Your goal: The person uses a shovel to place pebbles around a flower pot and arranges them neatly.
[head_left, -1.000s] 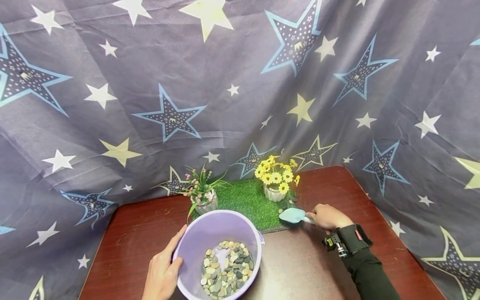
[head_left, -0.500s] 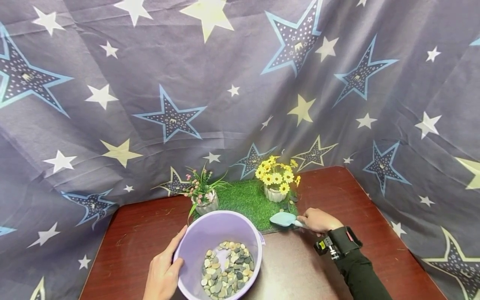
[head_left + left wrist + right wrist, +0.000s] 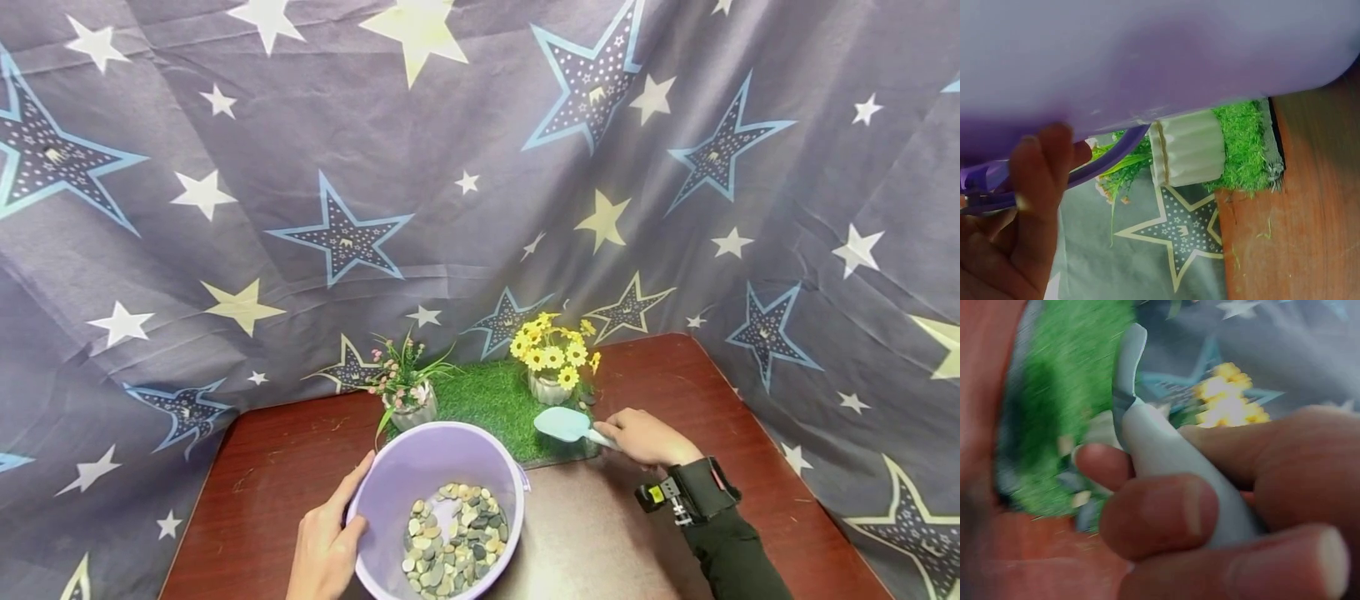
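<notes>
A: What is differing from a moment back?

B: The right hand [image 3: 643, 437] is carrying the pale blue trowel [image 3: 564, 423] a little leftward and slightly up, so the blade is now hanging over the near edge of the grass mat [image 3: 491, 404], just in front of the yellow flower pot [image 3: 549, 387]. A second ago it was sitting further right, nearer the counter's [image 3: 622, 533] bare wood. The blade is looking empty to me, so I am judging that the trowel is heading back toward the purple bucket [image 3: 390, 475] for more pebbles [image 3: 452, 539].

A: And how are the fingers lying on it?

B: In the right wrist view the fingers [image 3: 1160, 515] are curling round the trowel's handle [image 3: 1179, 481], thumb pressing across the top, the blade pointing away toward the grass and the yellow blooms. The picture is blurring there, which suggests the hand is in motion.

A: The other hand?

B: The left hand [image 3: 324, 542] is gripping the bucket's rim at its left side, thumb hooking inside and fingers wrapping outside. The left wrist view is showing a thumb [image 3: 1035, 181] against the lilac wall beside the bucket's thin handle. That hand is not shifting at all.

A: Where is the bucket sitting?

B: On the counter, close to the person, just in front of the pink flower pot [image 3: 411, 410] and touching or nearly touching the mat's front corner. The pebbles are covering its bottom. The trowel is staying apart from the bucket, off to its upper right.
</notes>
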`<state>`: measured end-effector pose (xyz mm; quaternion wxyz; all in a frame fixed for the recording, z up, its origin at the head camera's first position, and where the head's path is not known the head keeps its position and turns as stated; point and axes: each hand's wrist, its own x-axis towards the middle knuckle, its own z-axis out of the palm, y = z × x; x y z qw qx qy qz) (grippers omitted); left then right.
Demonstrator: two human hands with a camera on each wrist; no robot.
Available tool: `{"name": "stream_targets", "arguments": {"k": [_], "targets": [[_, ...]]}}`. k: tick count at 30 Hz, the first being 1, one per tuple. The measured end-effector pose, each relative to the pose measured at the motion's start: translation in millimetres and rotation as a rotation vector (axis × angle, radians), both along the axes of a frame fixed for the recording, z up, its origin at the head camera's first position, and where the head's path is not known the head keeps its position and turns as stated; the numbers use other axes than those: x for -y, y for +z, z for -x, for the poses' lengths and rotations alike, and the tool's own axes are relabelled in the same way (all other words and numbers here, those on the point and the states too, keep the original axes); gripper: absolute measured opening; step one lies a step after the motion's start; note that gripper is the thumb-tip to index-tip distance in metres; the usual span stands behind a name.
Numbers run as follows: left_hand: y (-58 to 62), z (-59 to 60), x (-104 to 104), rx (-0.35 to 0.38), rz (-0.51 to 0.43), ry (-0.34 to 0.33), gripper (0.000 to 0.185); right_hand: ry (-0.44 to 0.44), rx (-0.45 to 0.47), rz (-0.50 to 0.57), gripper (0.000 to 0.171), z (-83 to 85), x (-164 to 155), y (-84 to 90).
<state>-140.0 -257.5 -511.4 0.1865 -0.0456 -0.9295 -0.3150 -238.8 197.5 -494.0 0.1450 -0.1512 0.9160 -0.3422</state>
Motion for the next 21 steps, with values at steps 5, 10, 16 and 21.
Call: {"name": "stream_targets", "arguments": {"k": [5, 10, 16, 21], "targets": [[0.9, 0.6, -0.1, -0.024, -0.026, 0.010, 0.080, 0.023, -0.137, -0.015, 0.034, -12.6, 6.7, 33.8], [5.8, 0.4, -4.0, -0.077, -0.011, -0.014, 0.081, 0.055, -0.242, -0.048, 0.038, -27.7, 28.6, 59.0], [18.1, -1.0, -11.9, -0.147, 0.035, -0.036, 0.081, 0.119, -0.367, -0.149, 0.037, -43.3, 60.6, 66.0], [40.9, -7.4, -23.3, -0.146, 0.150, -0.027, 0.077, 0.134, -0.466, -0.236, 0.040, -51.1, 83.6, 57.7]]}}
